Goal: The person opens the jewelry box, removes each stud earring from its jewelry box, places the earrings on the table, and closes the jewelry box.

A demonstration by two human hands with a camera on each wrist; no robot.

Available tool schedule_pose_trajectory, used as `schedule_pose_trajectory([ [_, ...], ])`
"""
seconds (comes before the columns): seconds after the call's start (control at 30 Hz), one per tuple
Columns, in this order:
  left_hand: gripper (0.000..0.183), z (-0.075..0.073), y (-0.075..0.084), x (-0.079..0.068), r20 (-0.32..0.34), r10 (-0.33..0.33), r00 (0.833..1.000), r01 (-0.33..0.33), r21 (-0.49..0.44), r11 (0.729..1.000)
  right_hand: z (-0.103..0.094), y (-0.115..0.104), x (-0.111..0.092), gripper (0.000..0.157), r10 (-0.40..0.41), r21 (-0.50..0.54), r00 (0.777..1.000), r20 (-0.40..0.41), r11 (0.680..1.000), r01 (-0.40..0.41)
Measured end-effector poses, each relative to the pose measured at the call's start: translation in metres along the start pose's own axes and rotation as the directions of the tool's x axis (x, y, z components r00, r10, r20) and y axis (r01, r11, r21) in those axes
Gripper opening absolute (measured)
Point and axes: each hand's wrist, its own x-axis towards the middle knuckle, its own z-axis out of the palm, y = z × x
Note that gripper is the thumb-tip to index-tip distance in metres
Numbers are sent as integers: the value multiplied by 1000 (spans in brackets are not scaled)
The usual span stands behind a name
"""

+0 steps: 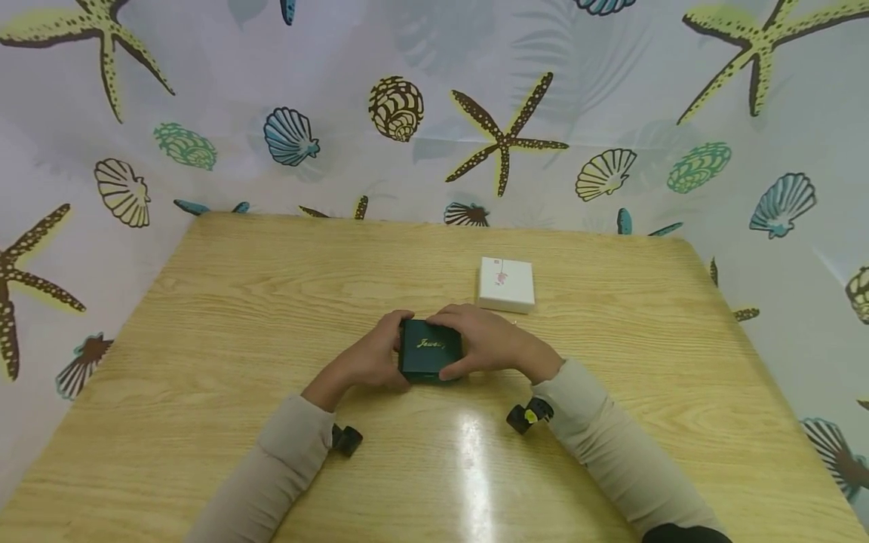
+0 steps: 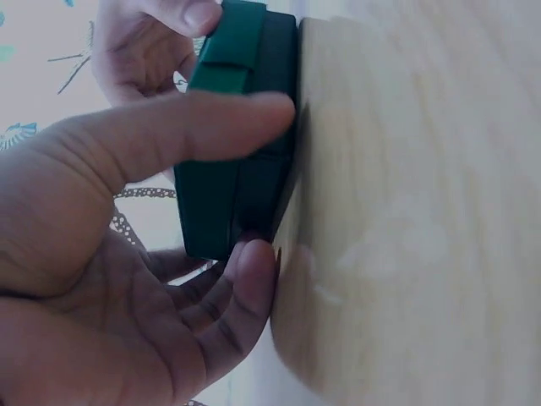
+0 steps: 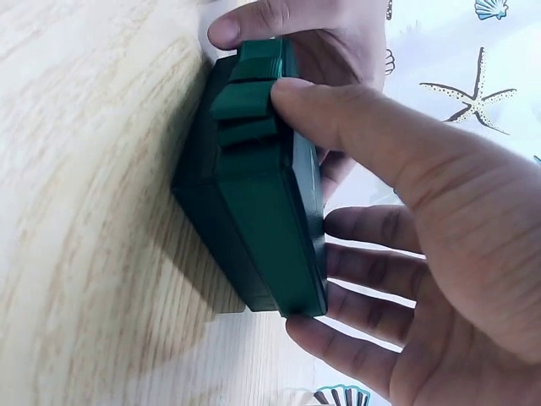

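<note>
A dark green jewelry box [image 1: 429, 358] with gold lettering on its lid lies on the wooden table between both hands. My left hand [image 1: 373, 354] grips its left side, thumb at the front and fingers toward the back. From the right, my right hand [image 1: 492, 343] holds the lid, its thumb on the front edge and its fingers at the far edge. The right wrist view shows a green ribbon bow [image 3: 247, 106] on the box's front, with the right thumb beside it. In the left wrist view, the left thumb [image 2: 203, 127] crosses the box's front face.
Behind my right hand a white box [image 1: 505, 280] with a small pink print sits on the table [image 1: 305, 264]. A pale curtain [image 1: 339, 45] printed with starfish and shells borders the table at the back and sides.
</note>
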Motion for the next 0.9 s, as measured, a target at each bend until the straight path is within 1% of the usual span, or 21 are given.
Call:
schedule_pose_trajectory([
  [0.1, 108, 0, -1, -1, -12, -16, 1000, 16, -4, 1000, 2, -2, 1, 84, 8, -25, 1000, -11, 1000, -8],
  [0.3, 104, -2, -1, -2, -15, 5, 1000, -5, 2, 1000, 8, -10, 2, 94, 50, -129, 997, -55, 990, -57],
  [0.4, 104, -2, -1, -3, -13, 10, 1000, -10, 13, 1000, 11, -14, 5, 95, 66, -178, 995, -74, 981, -78],
  [0.53, 104, -2, 0, -2, -8, 17, 1000, -17, 17, 1000, 14, -18, 6, 95, 79, -217, 993, -93, 971, -98],
  [0.73, 104, -1, -1, -2, 0, 43, 999, -43, 12, 999, 15, -19, 7, 94, 103, -234, 990, -100, 964, -124],
  [0.9, 103, 0, -3, -2, -1, 68, 998, -68, 11, 998, 16, -18, 7, 93, 102, -241, 990, -100, 963, -124],
])
